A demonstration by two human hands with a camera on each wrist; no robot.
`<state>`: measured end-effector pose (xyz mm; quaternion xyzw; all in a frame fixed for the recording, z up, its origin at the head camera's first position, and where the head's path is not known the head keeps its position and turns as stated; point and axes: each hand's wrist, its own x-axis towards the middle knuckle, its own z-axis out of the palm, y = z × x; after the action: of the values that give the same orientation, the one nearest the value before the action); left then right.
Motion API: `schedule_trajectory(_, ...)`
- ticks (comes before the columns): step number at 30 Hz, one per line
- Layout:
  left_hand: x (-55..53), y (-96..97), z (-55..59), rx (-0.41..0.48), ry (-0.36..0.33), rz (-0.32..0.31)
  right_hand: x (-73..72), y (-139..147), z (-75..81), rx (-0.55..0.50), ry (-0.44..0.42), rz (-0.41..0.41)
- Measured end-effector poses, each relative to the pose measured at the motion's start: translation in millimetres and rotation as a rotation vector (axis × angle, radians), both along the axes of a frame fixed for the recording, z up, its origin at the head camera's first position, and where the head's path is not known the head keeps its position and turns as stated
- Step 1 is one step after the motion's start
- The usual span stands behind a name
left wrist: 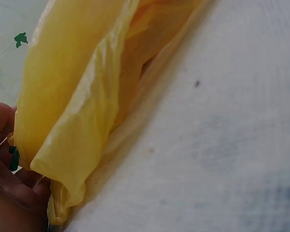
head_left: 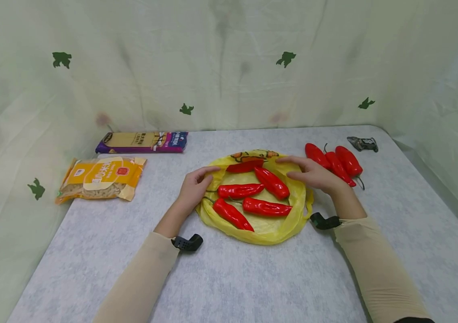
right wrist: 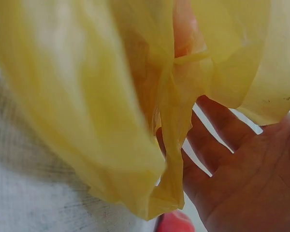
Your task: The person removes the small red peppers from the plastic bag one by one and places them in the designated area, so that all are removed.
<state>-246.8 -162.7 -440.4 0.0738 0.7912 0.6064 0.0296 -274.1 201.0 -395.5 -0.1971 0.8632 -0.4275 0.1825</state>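
A: Any txt legible?
B: Chinese chars on the orange-yellow pack to your left, w/ a red badge; too small to read. Same w/ the purple-and-gold pack behind it. Small dark pack at your far right: pale marks, can't make them out.

A: Materials?
B: Orange-yellow pack = soft, pillow-shaped, pale bits showing thru. Purple one = flat, long. In front of you: yellow bag, thin crinkly translucent film, mouth spread wide, orange print on far rim. It's mid table, whose top is mottled grey-white.

A: Contents?
B: 5 glossy red peppers, tapered. 3 more peppers bunched R of the bag, near the dark pack.

A: Grip?
B: Your R hand = fingers straight, spread, at bag's R rim; no pinch. Your L hand = at L rim, fingertips over the edge; can't tell if it's pinching film.
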Motion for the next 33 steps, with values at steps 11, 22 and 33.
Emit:
schedule_trajectory(11, 0.3, -2.8, 8.6, 0.055, -0.046, -0.001, 0.0, -6, -0.2, 0.018, -0.028, -0.004)
schedule_trajectory(22, 4.4, -1.4, 27.2, -0.039, -0.025, 0.027, 0.9, -14, 0.2, 0.051, -0.071, -0.045)
schedule_trajectory(33, 3.7, 0.6, 29.4, -0.048, 0.128, 0.081, 2.9, -17, -5.8, 0.036, -0.073, -0.073)
